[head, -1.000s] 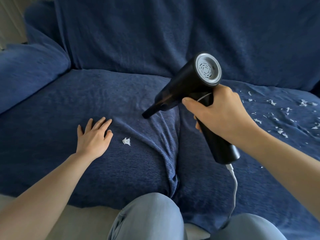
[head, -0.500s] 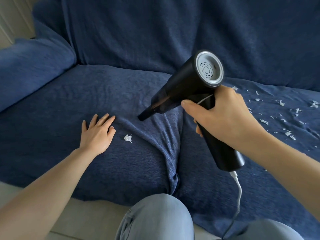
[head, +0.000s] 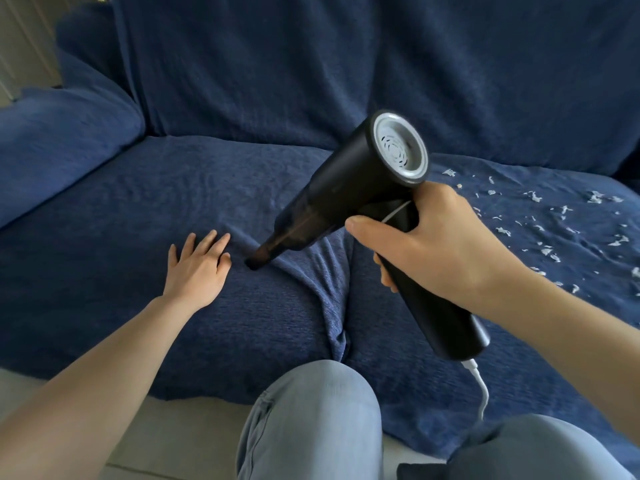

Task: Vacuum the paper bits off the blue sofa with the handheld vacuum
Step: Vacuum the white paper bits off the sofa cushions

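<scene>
The black handheld vacuum (head: 349, 199) is gripped round its handle by the right hand (head: 433, 247), fingers curled tight and the thumb laid along the front. Its body is tilted down to the left, and the nozzle tip (head: 258, 259) is pressed to the blue sofa (head: 104, 220) on the left seat cushion, just beside the left hand (head: 197, 268). That hand is laid flat on the fabric, fingers straight and slightly spread, nothing held. A ridge of bunched cover (head: 332, 282) is seen running down between the two seat cushions, right below the vacuum's body. A white cable (head: 479, 386) is plugged into the base of the handle and hangs down toward the knees, which are clad in pale blue jeans (head: 311, 420) at the bottom of the view. The silver vented rear cap (head: 398, 148) is turned toward the camera.

Paper bits (head: 550, 230) are scattered across the right seat cushion, well apart from the nozzle. A padded armrest (head: 59, 133) is seen at far left, with pale floor (head: 194, 431) below the sofa's front edge.

Against half a second ago, the nozzle has been brought down from above the fold to the fabric, at the spot where a single white scrap lay beside the left hand; that scrap is no longer seen. The left hand has been kept where it was.
</scene>
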Action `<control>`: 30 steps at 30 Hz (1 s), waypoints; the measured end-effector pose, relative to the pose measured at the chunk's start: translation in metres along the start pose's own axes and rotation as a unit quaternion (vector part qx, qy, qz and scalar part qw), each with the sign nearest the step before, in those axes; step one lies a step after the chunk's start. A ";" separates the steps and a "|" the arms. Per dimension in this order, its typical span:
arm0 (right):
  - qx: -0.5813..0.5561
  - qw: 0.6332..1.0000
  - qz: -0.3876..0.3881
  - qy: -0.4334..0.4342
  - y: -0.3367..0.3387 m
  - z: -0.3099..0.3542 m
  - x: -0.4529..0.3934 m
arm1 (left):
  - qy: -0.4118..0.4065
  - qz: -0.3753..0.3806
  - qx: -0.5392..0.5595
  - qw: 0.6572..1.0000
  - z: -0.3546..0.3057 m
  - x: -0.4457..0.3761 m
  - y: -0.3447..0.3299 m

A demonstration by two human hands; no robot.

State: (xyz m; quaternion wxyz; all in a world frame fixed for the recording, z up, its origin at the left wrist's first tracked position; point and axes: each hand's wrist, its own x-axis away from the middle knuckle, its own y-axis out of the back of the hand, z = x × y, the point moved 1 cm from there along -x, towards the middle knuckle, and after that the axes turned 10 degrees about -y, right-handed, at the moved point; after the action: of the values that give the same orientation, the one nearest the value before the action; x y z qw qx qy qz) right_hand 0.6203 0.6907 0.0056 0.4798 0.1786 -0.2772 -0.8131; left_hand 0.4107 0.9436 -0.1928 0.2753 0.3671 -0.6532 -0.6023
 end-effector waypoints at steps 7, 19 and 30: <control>0.016 1.000 -0.020 -0.001 -0.001 -0.006 0.000 | -0.001 0.000 0.002 1.000 -0.001 0.000 0.001; 0.013 0.992 -0.123 -0.017 0.029 -0.016 -0.016 | -0.019 0.017 0.042 0.999 -0.033 -0.009 0.001; 0.085 0.973 -0.193 -0.089 0.085 -0.078 -0.059 | -0.190 0.042 0.045 0.980 -0.147 -0.071 -0.006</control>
State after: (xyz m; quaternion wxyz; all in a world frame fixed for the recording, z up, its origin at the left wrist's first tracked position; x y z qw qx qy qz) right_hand 0.7502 0.6880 -0.0010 0.2704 0.1961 -0.3474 -0.8762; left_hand 0.5709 0.9150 -0.1749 0.1542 0.2300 -0.7346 -0.6194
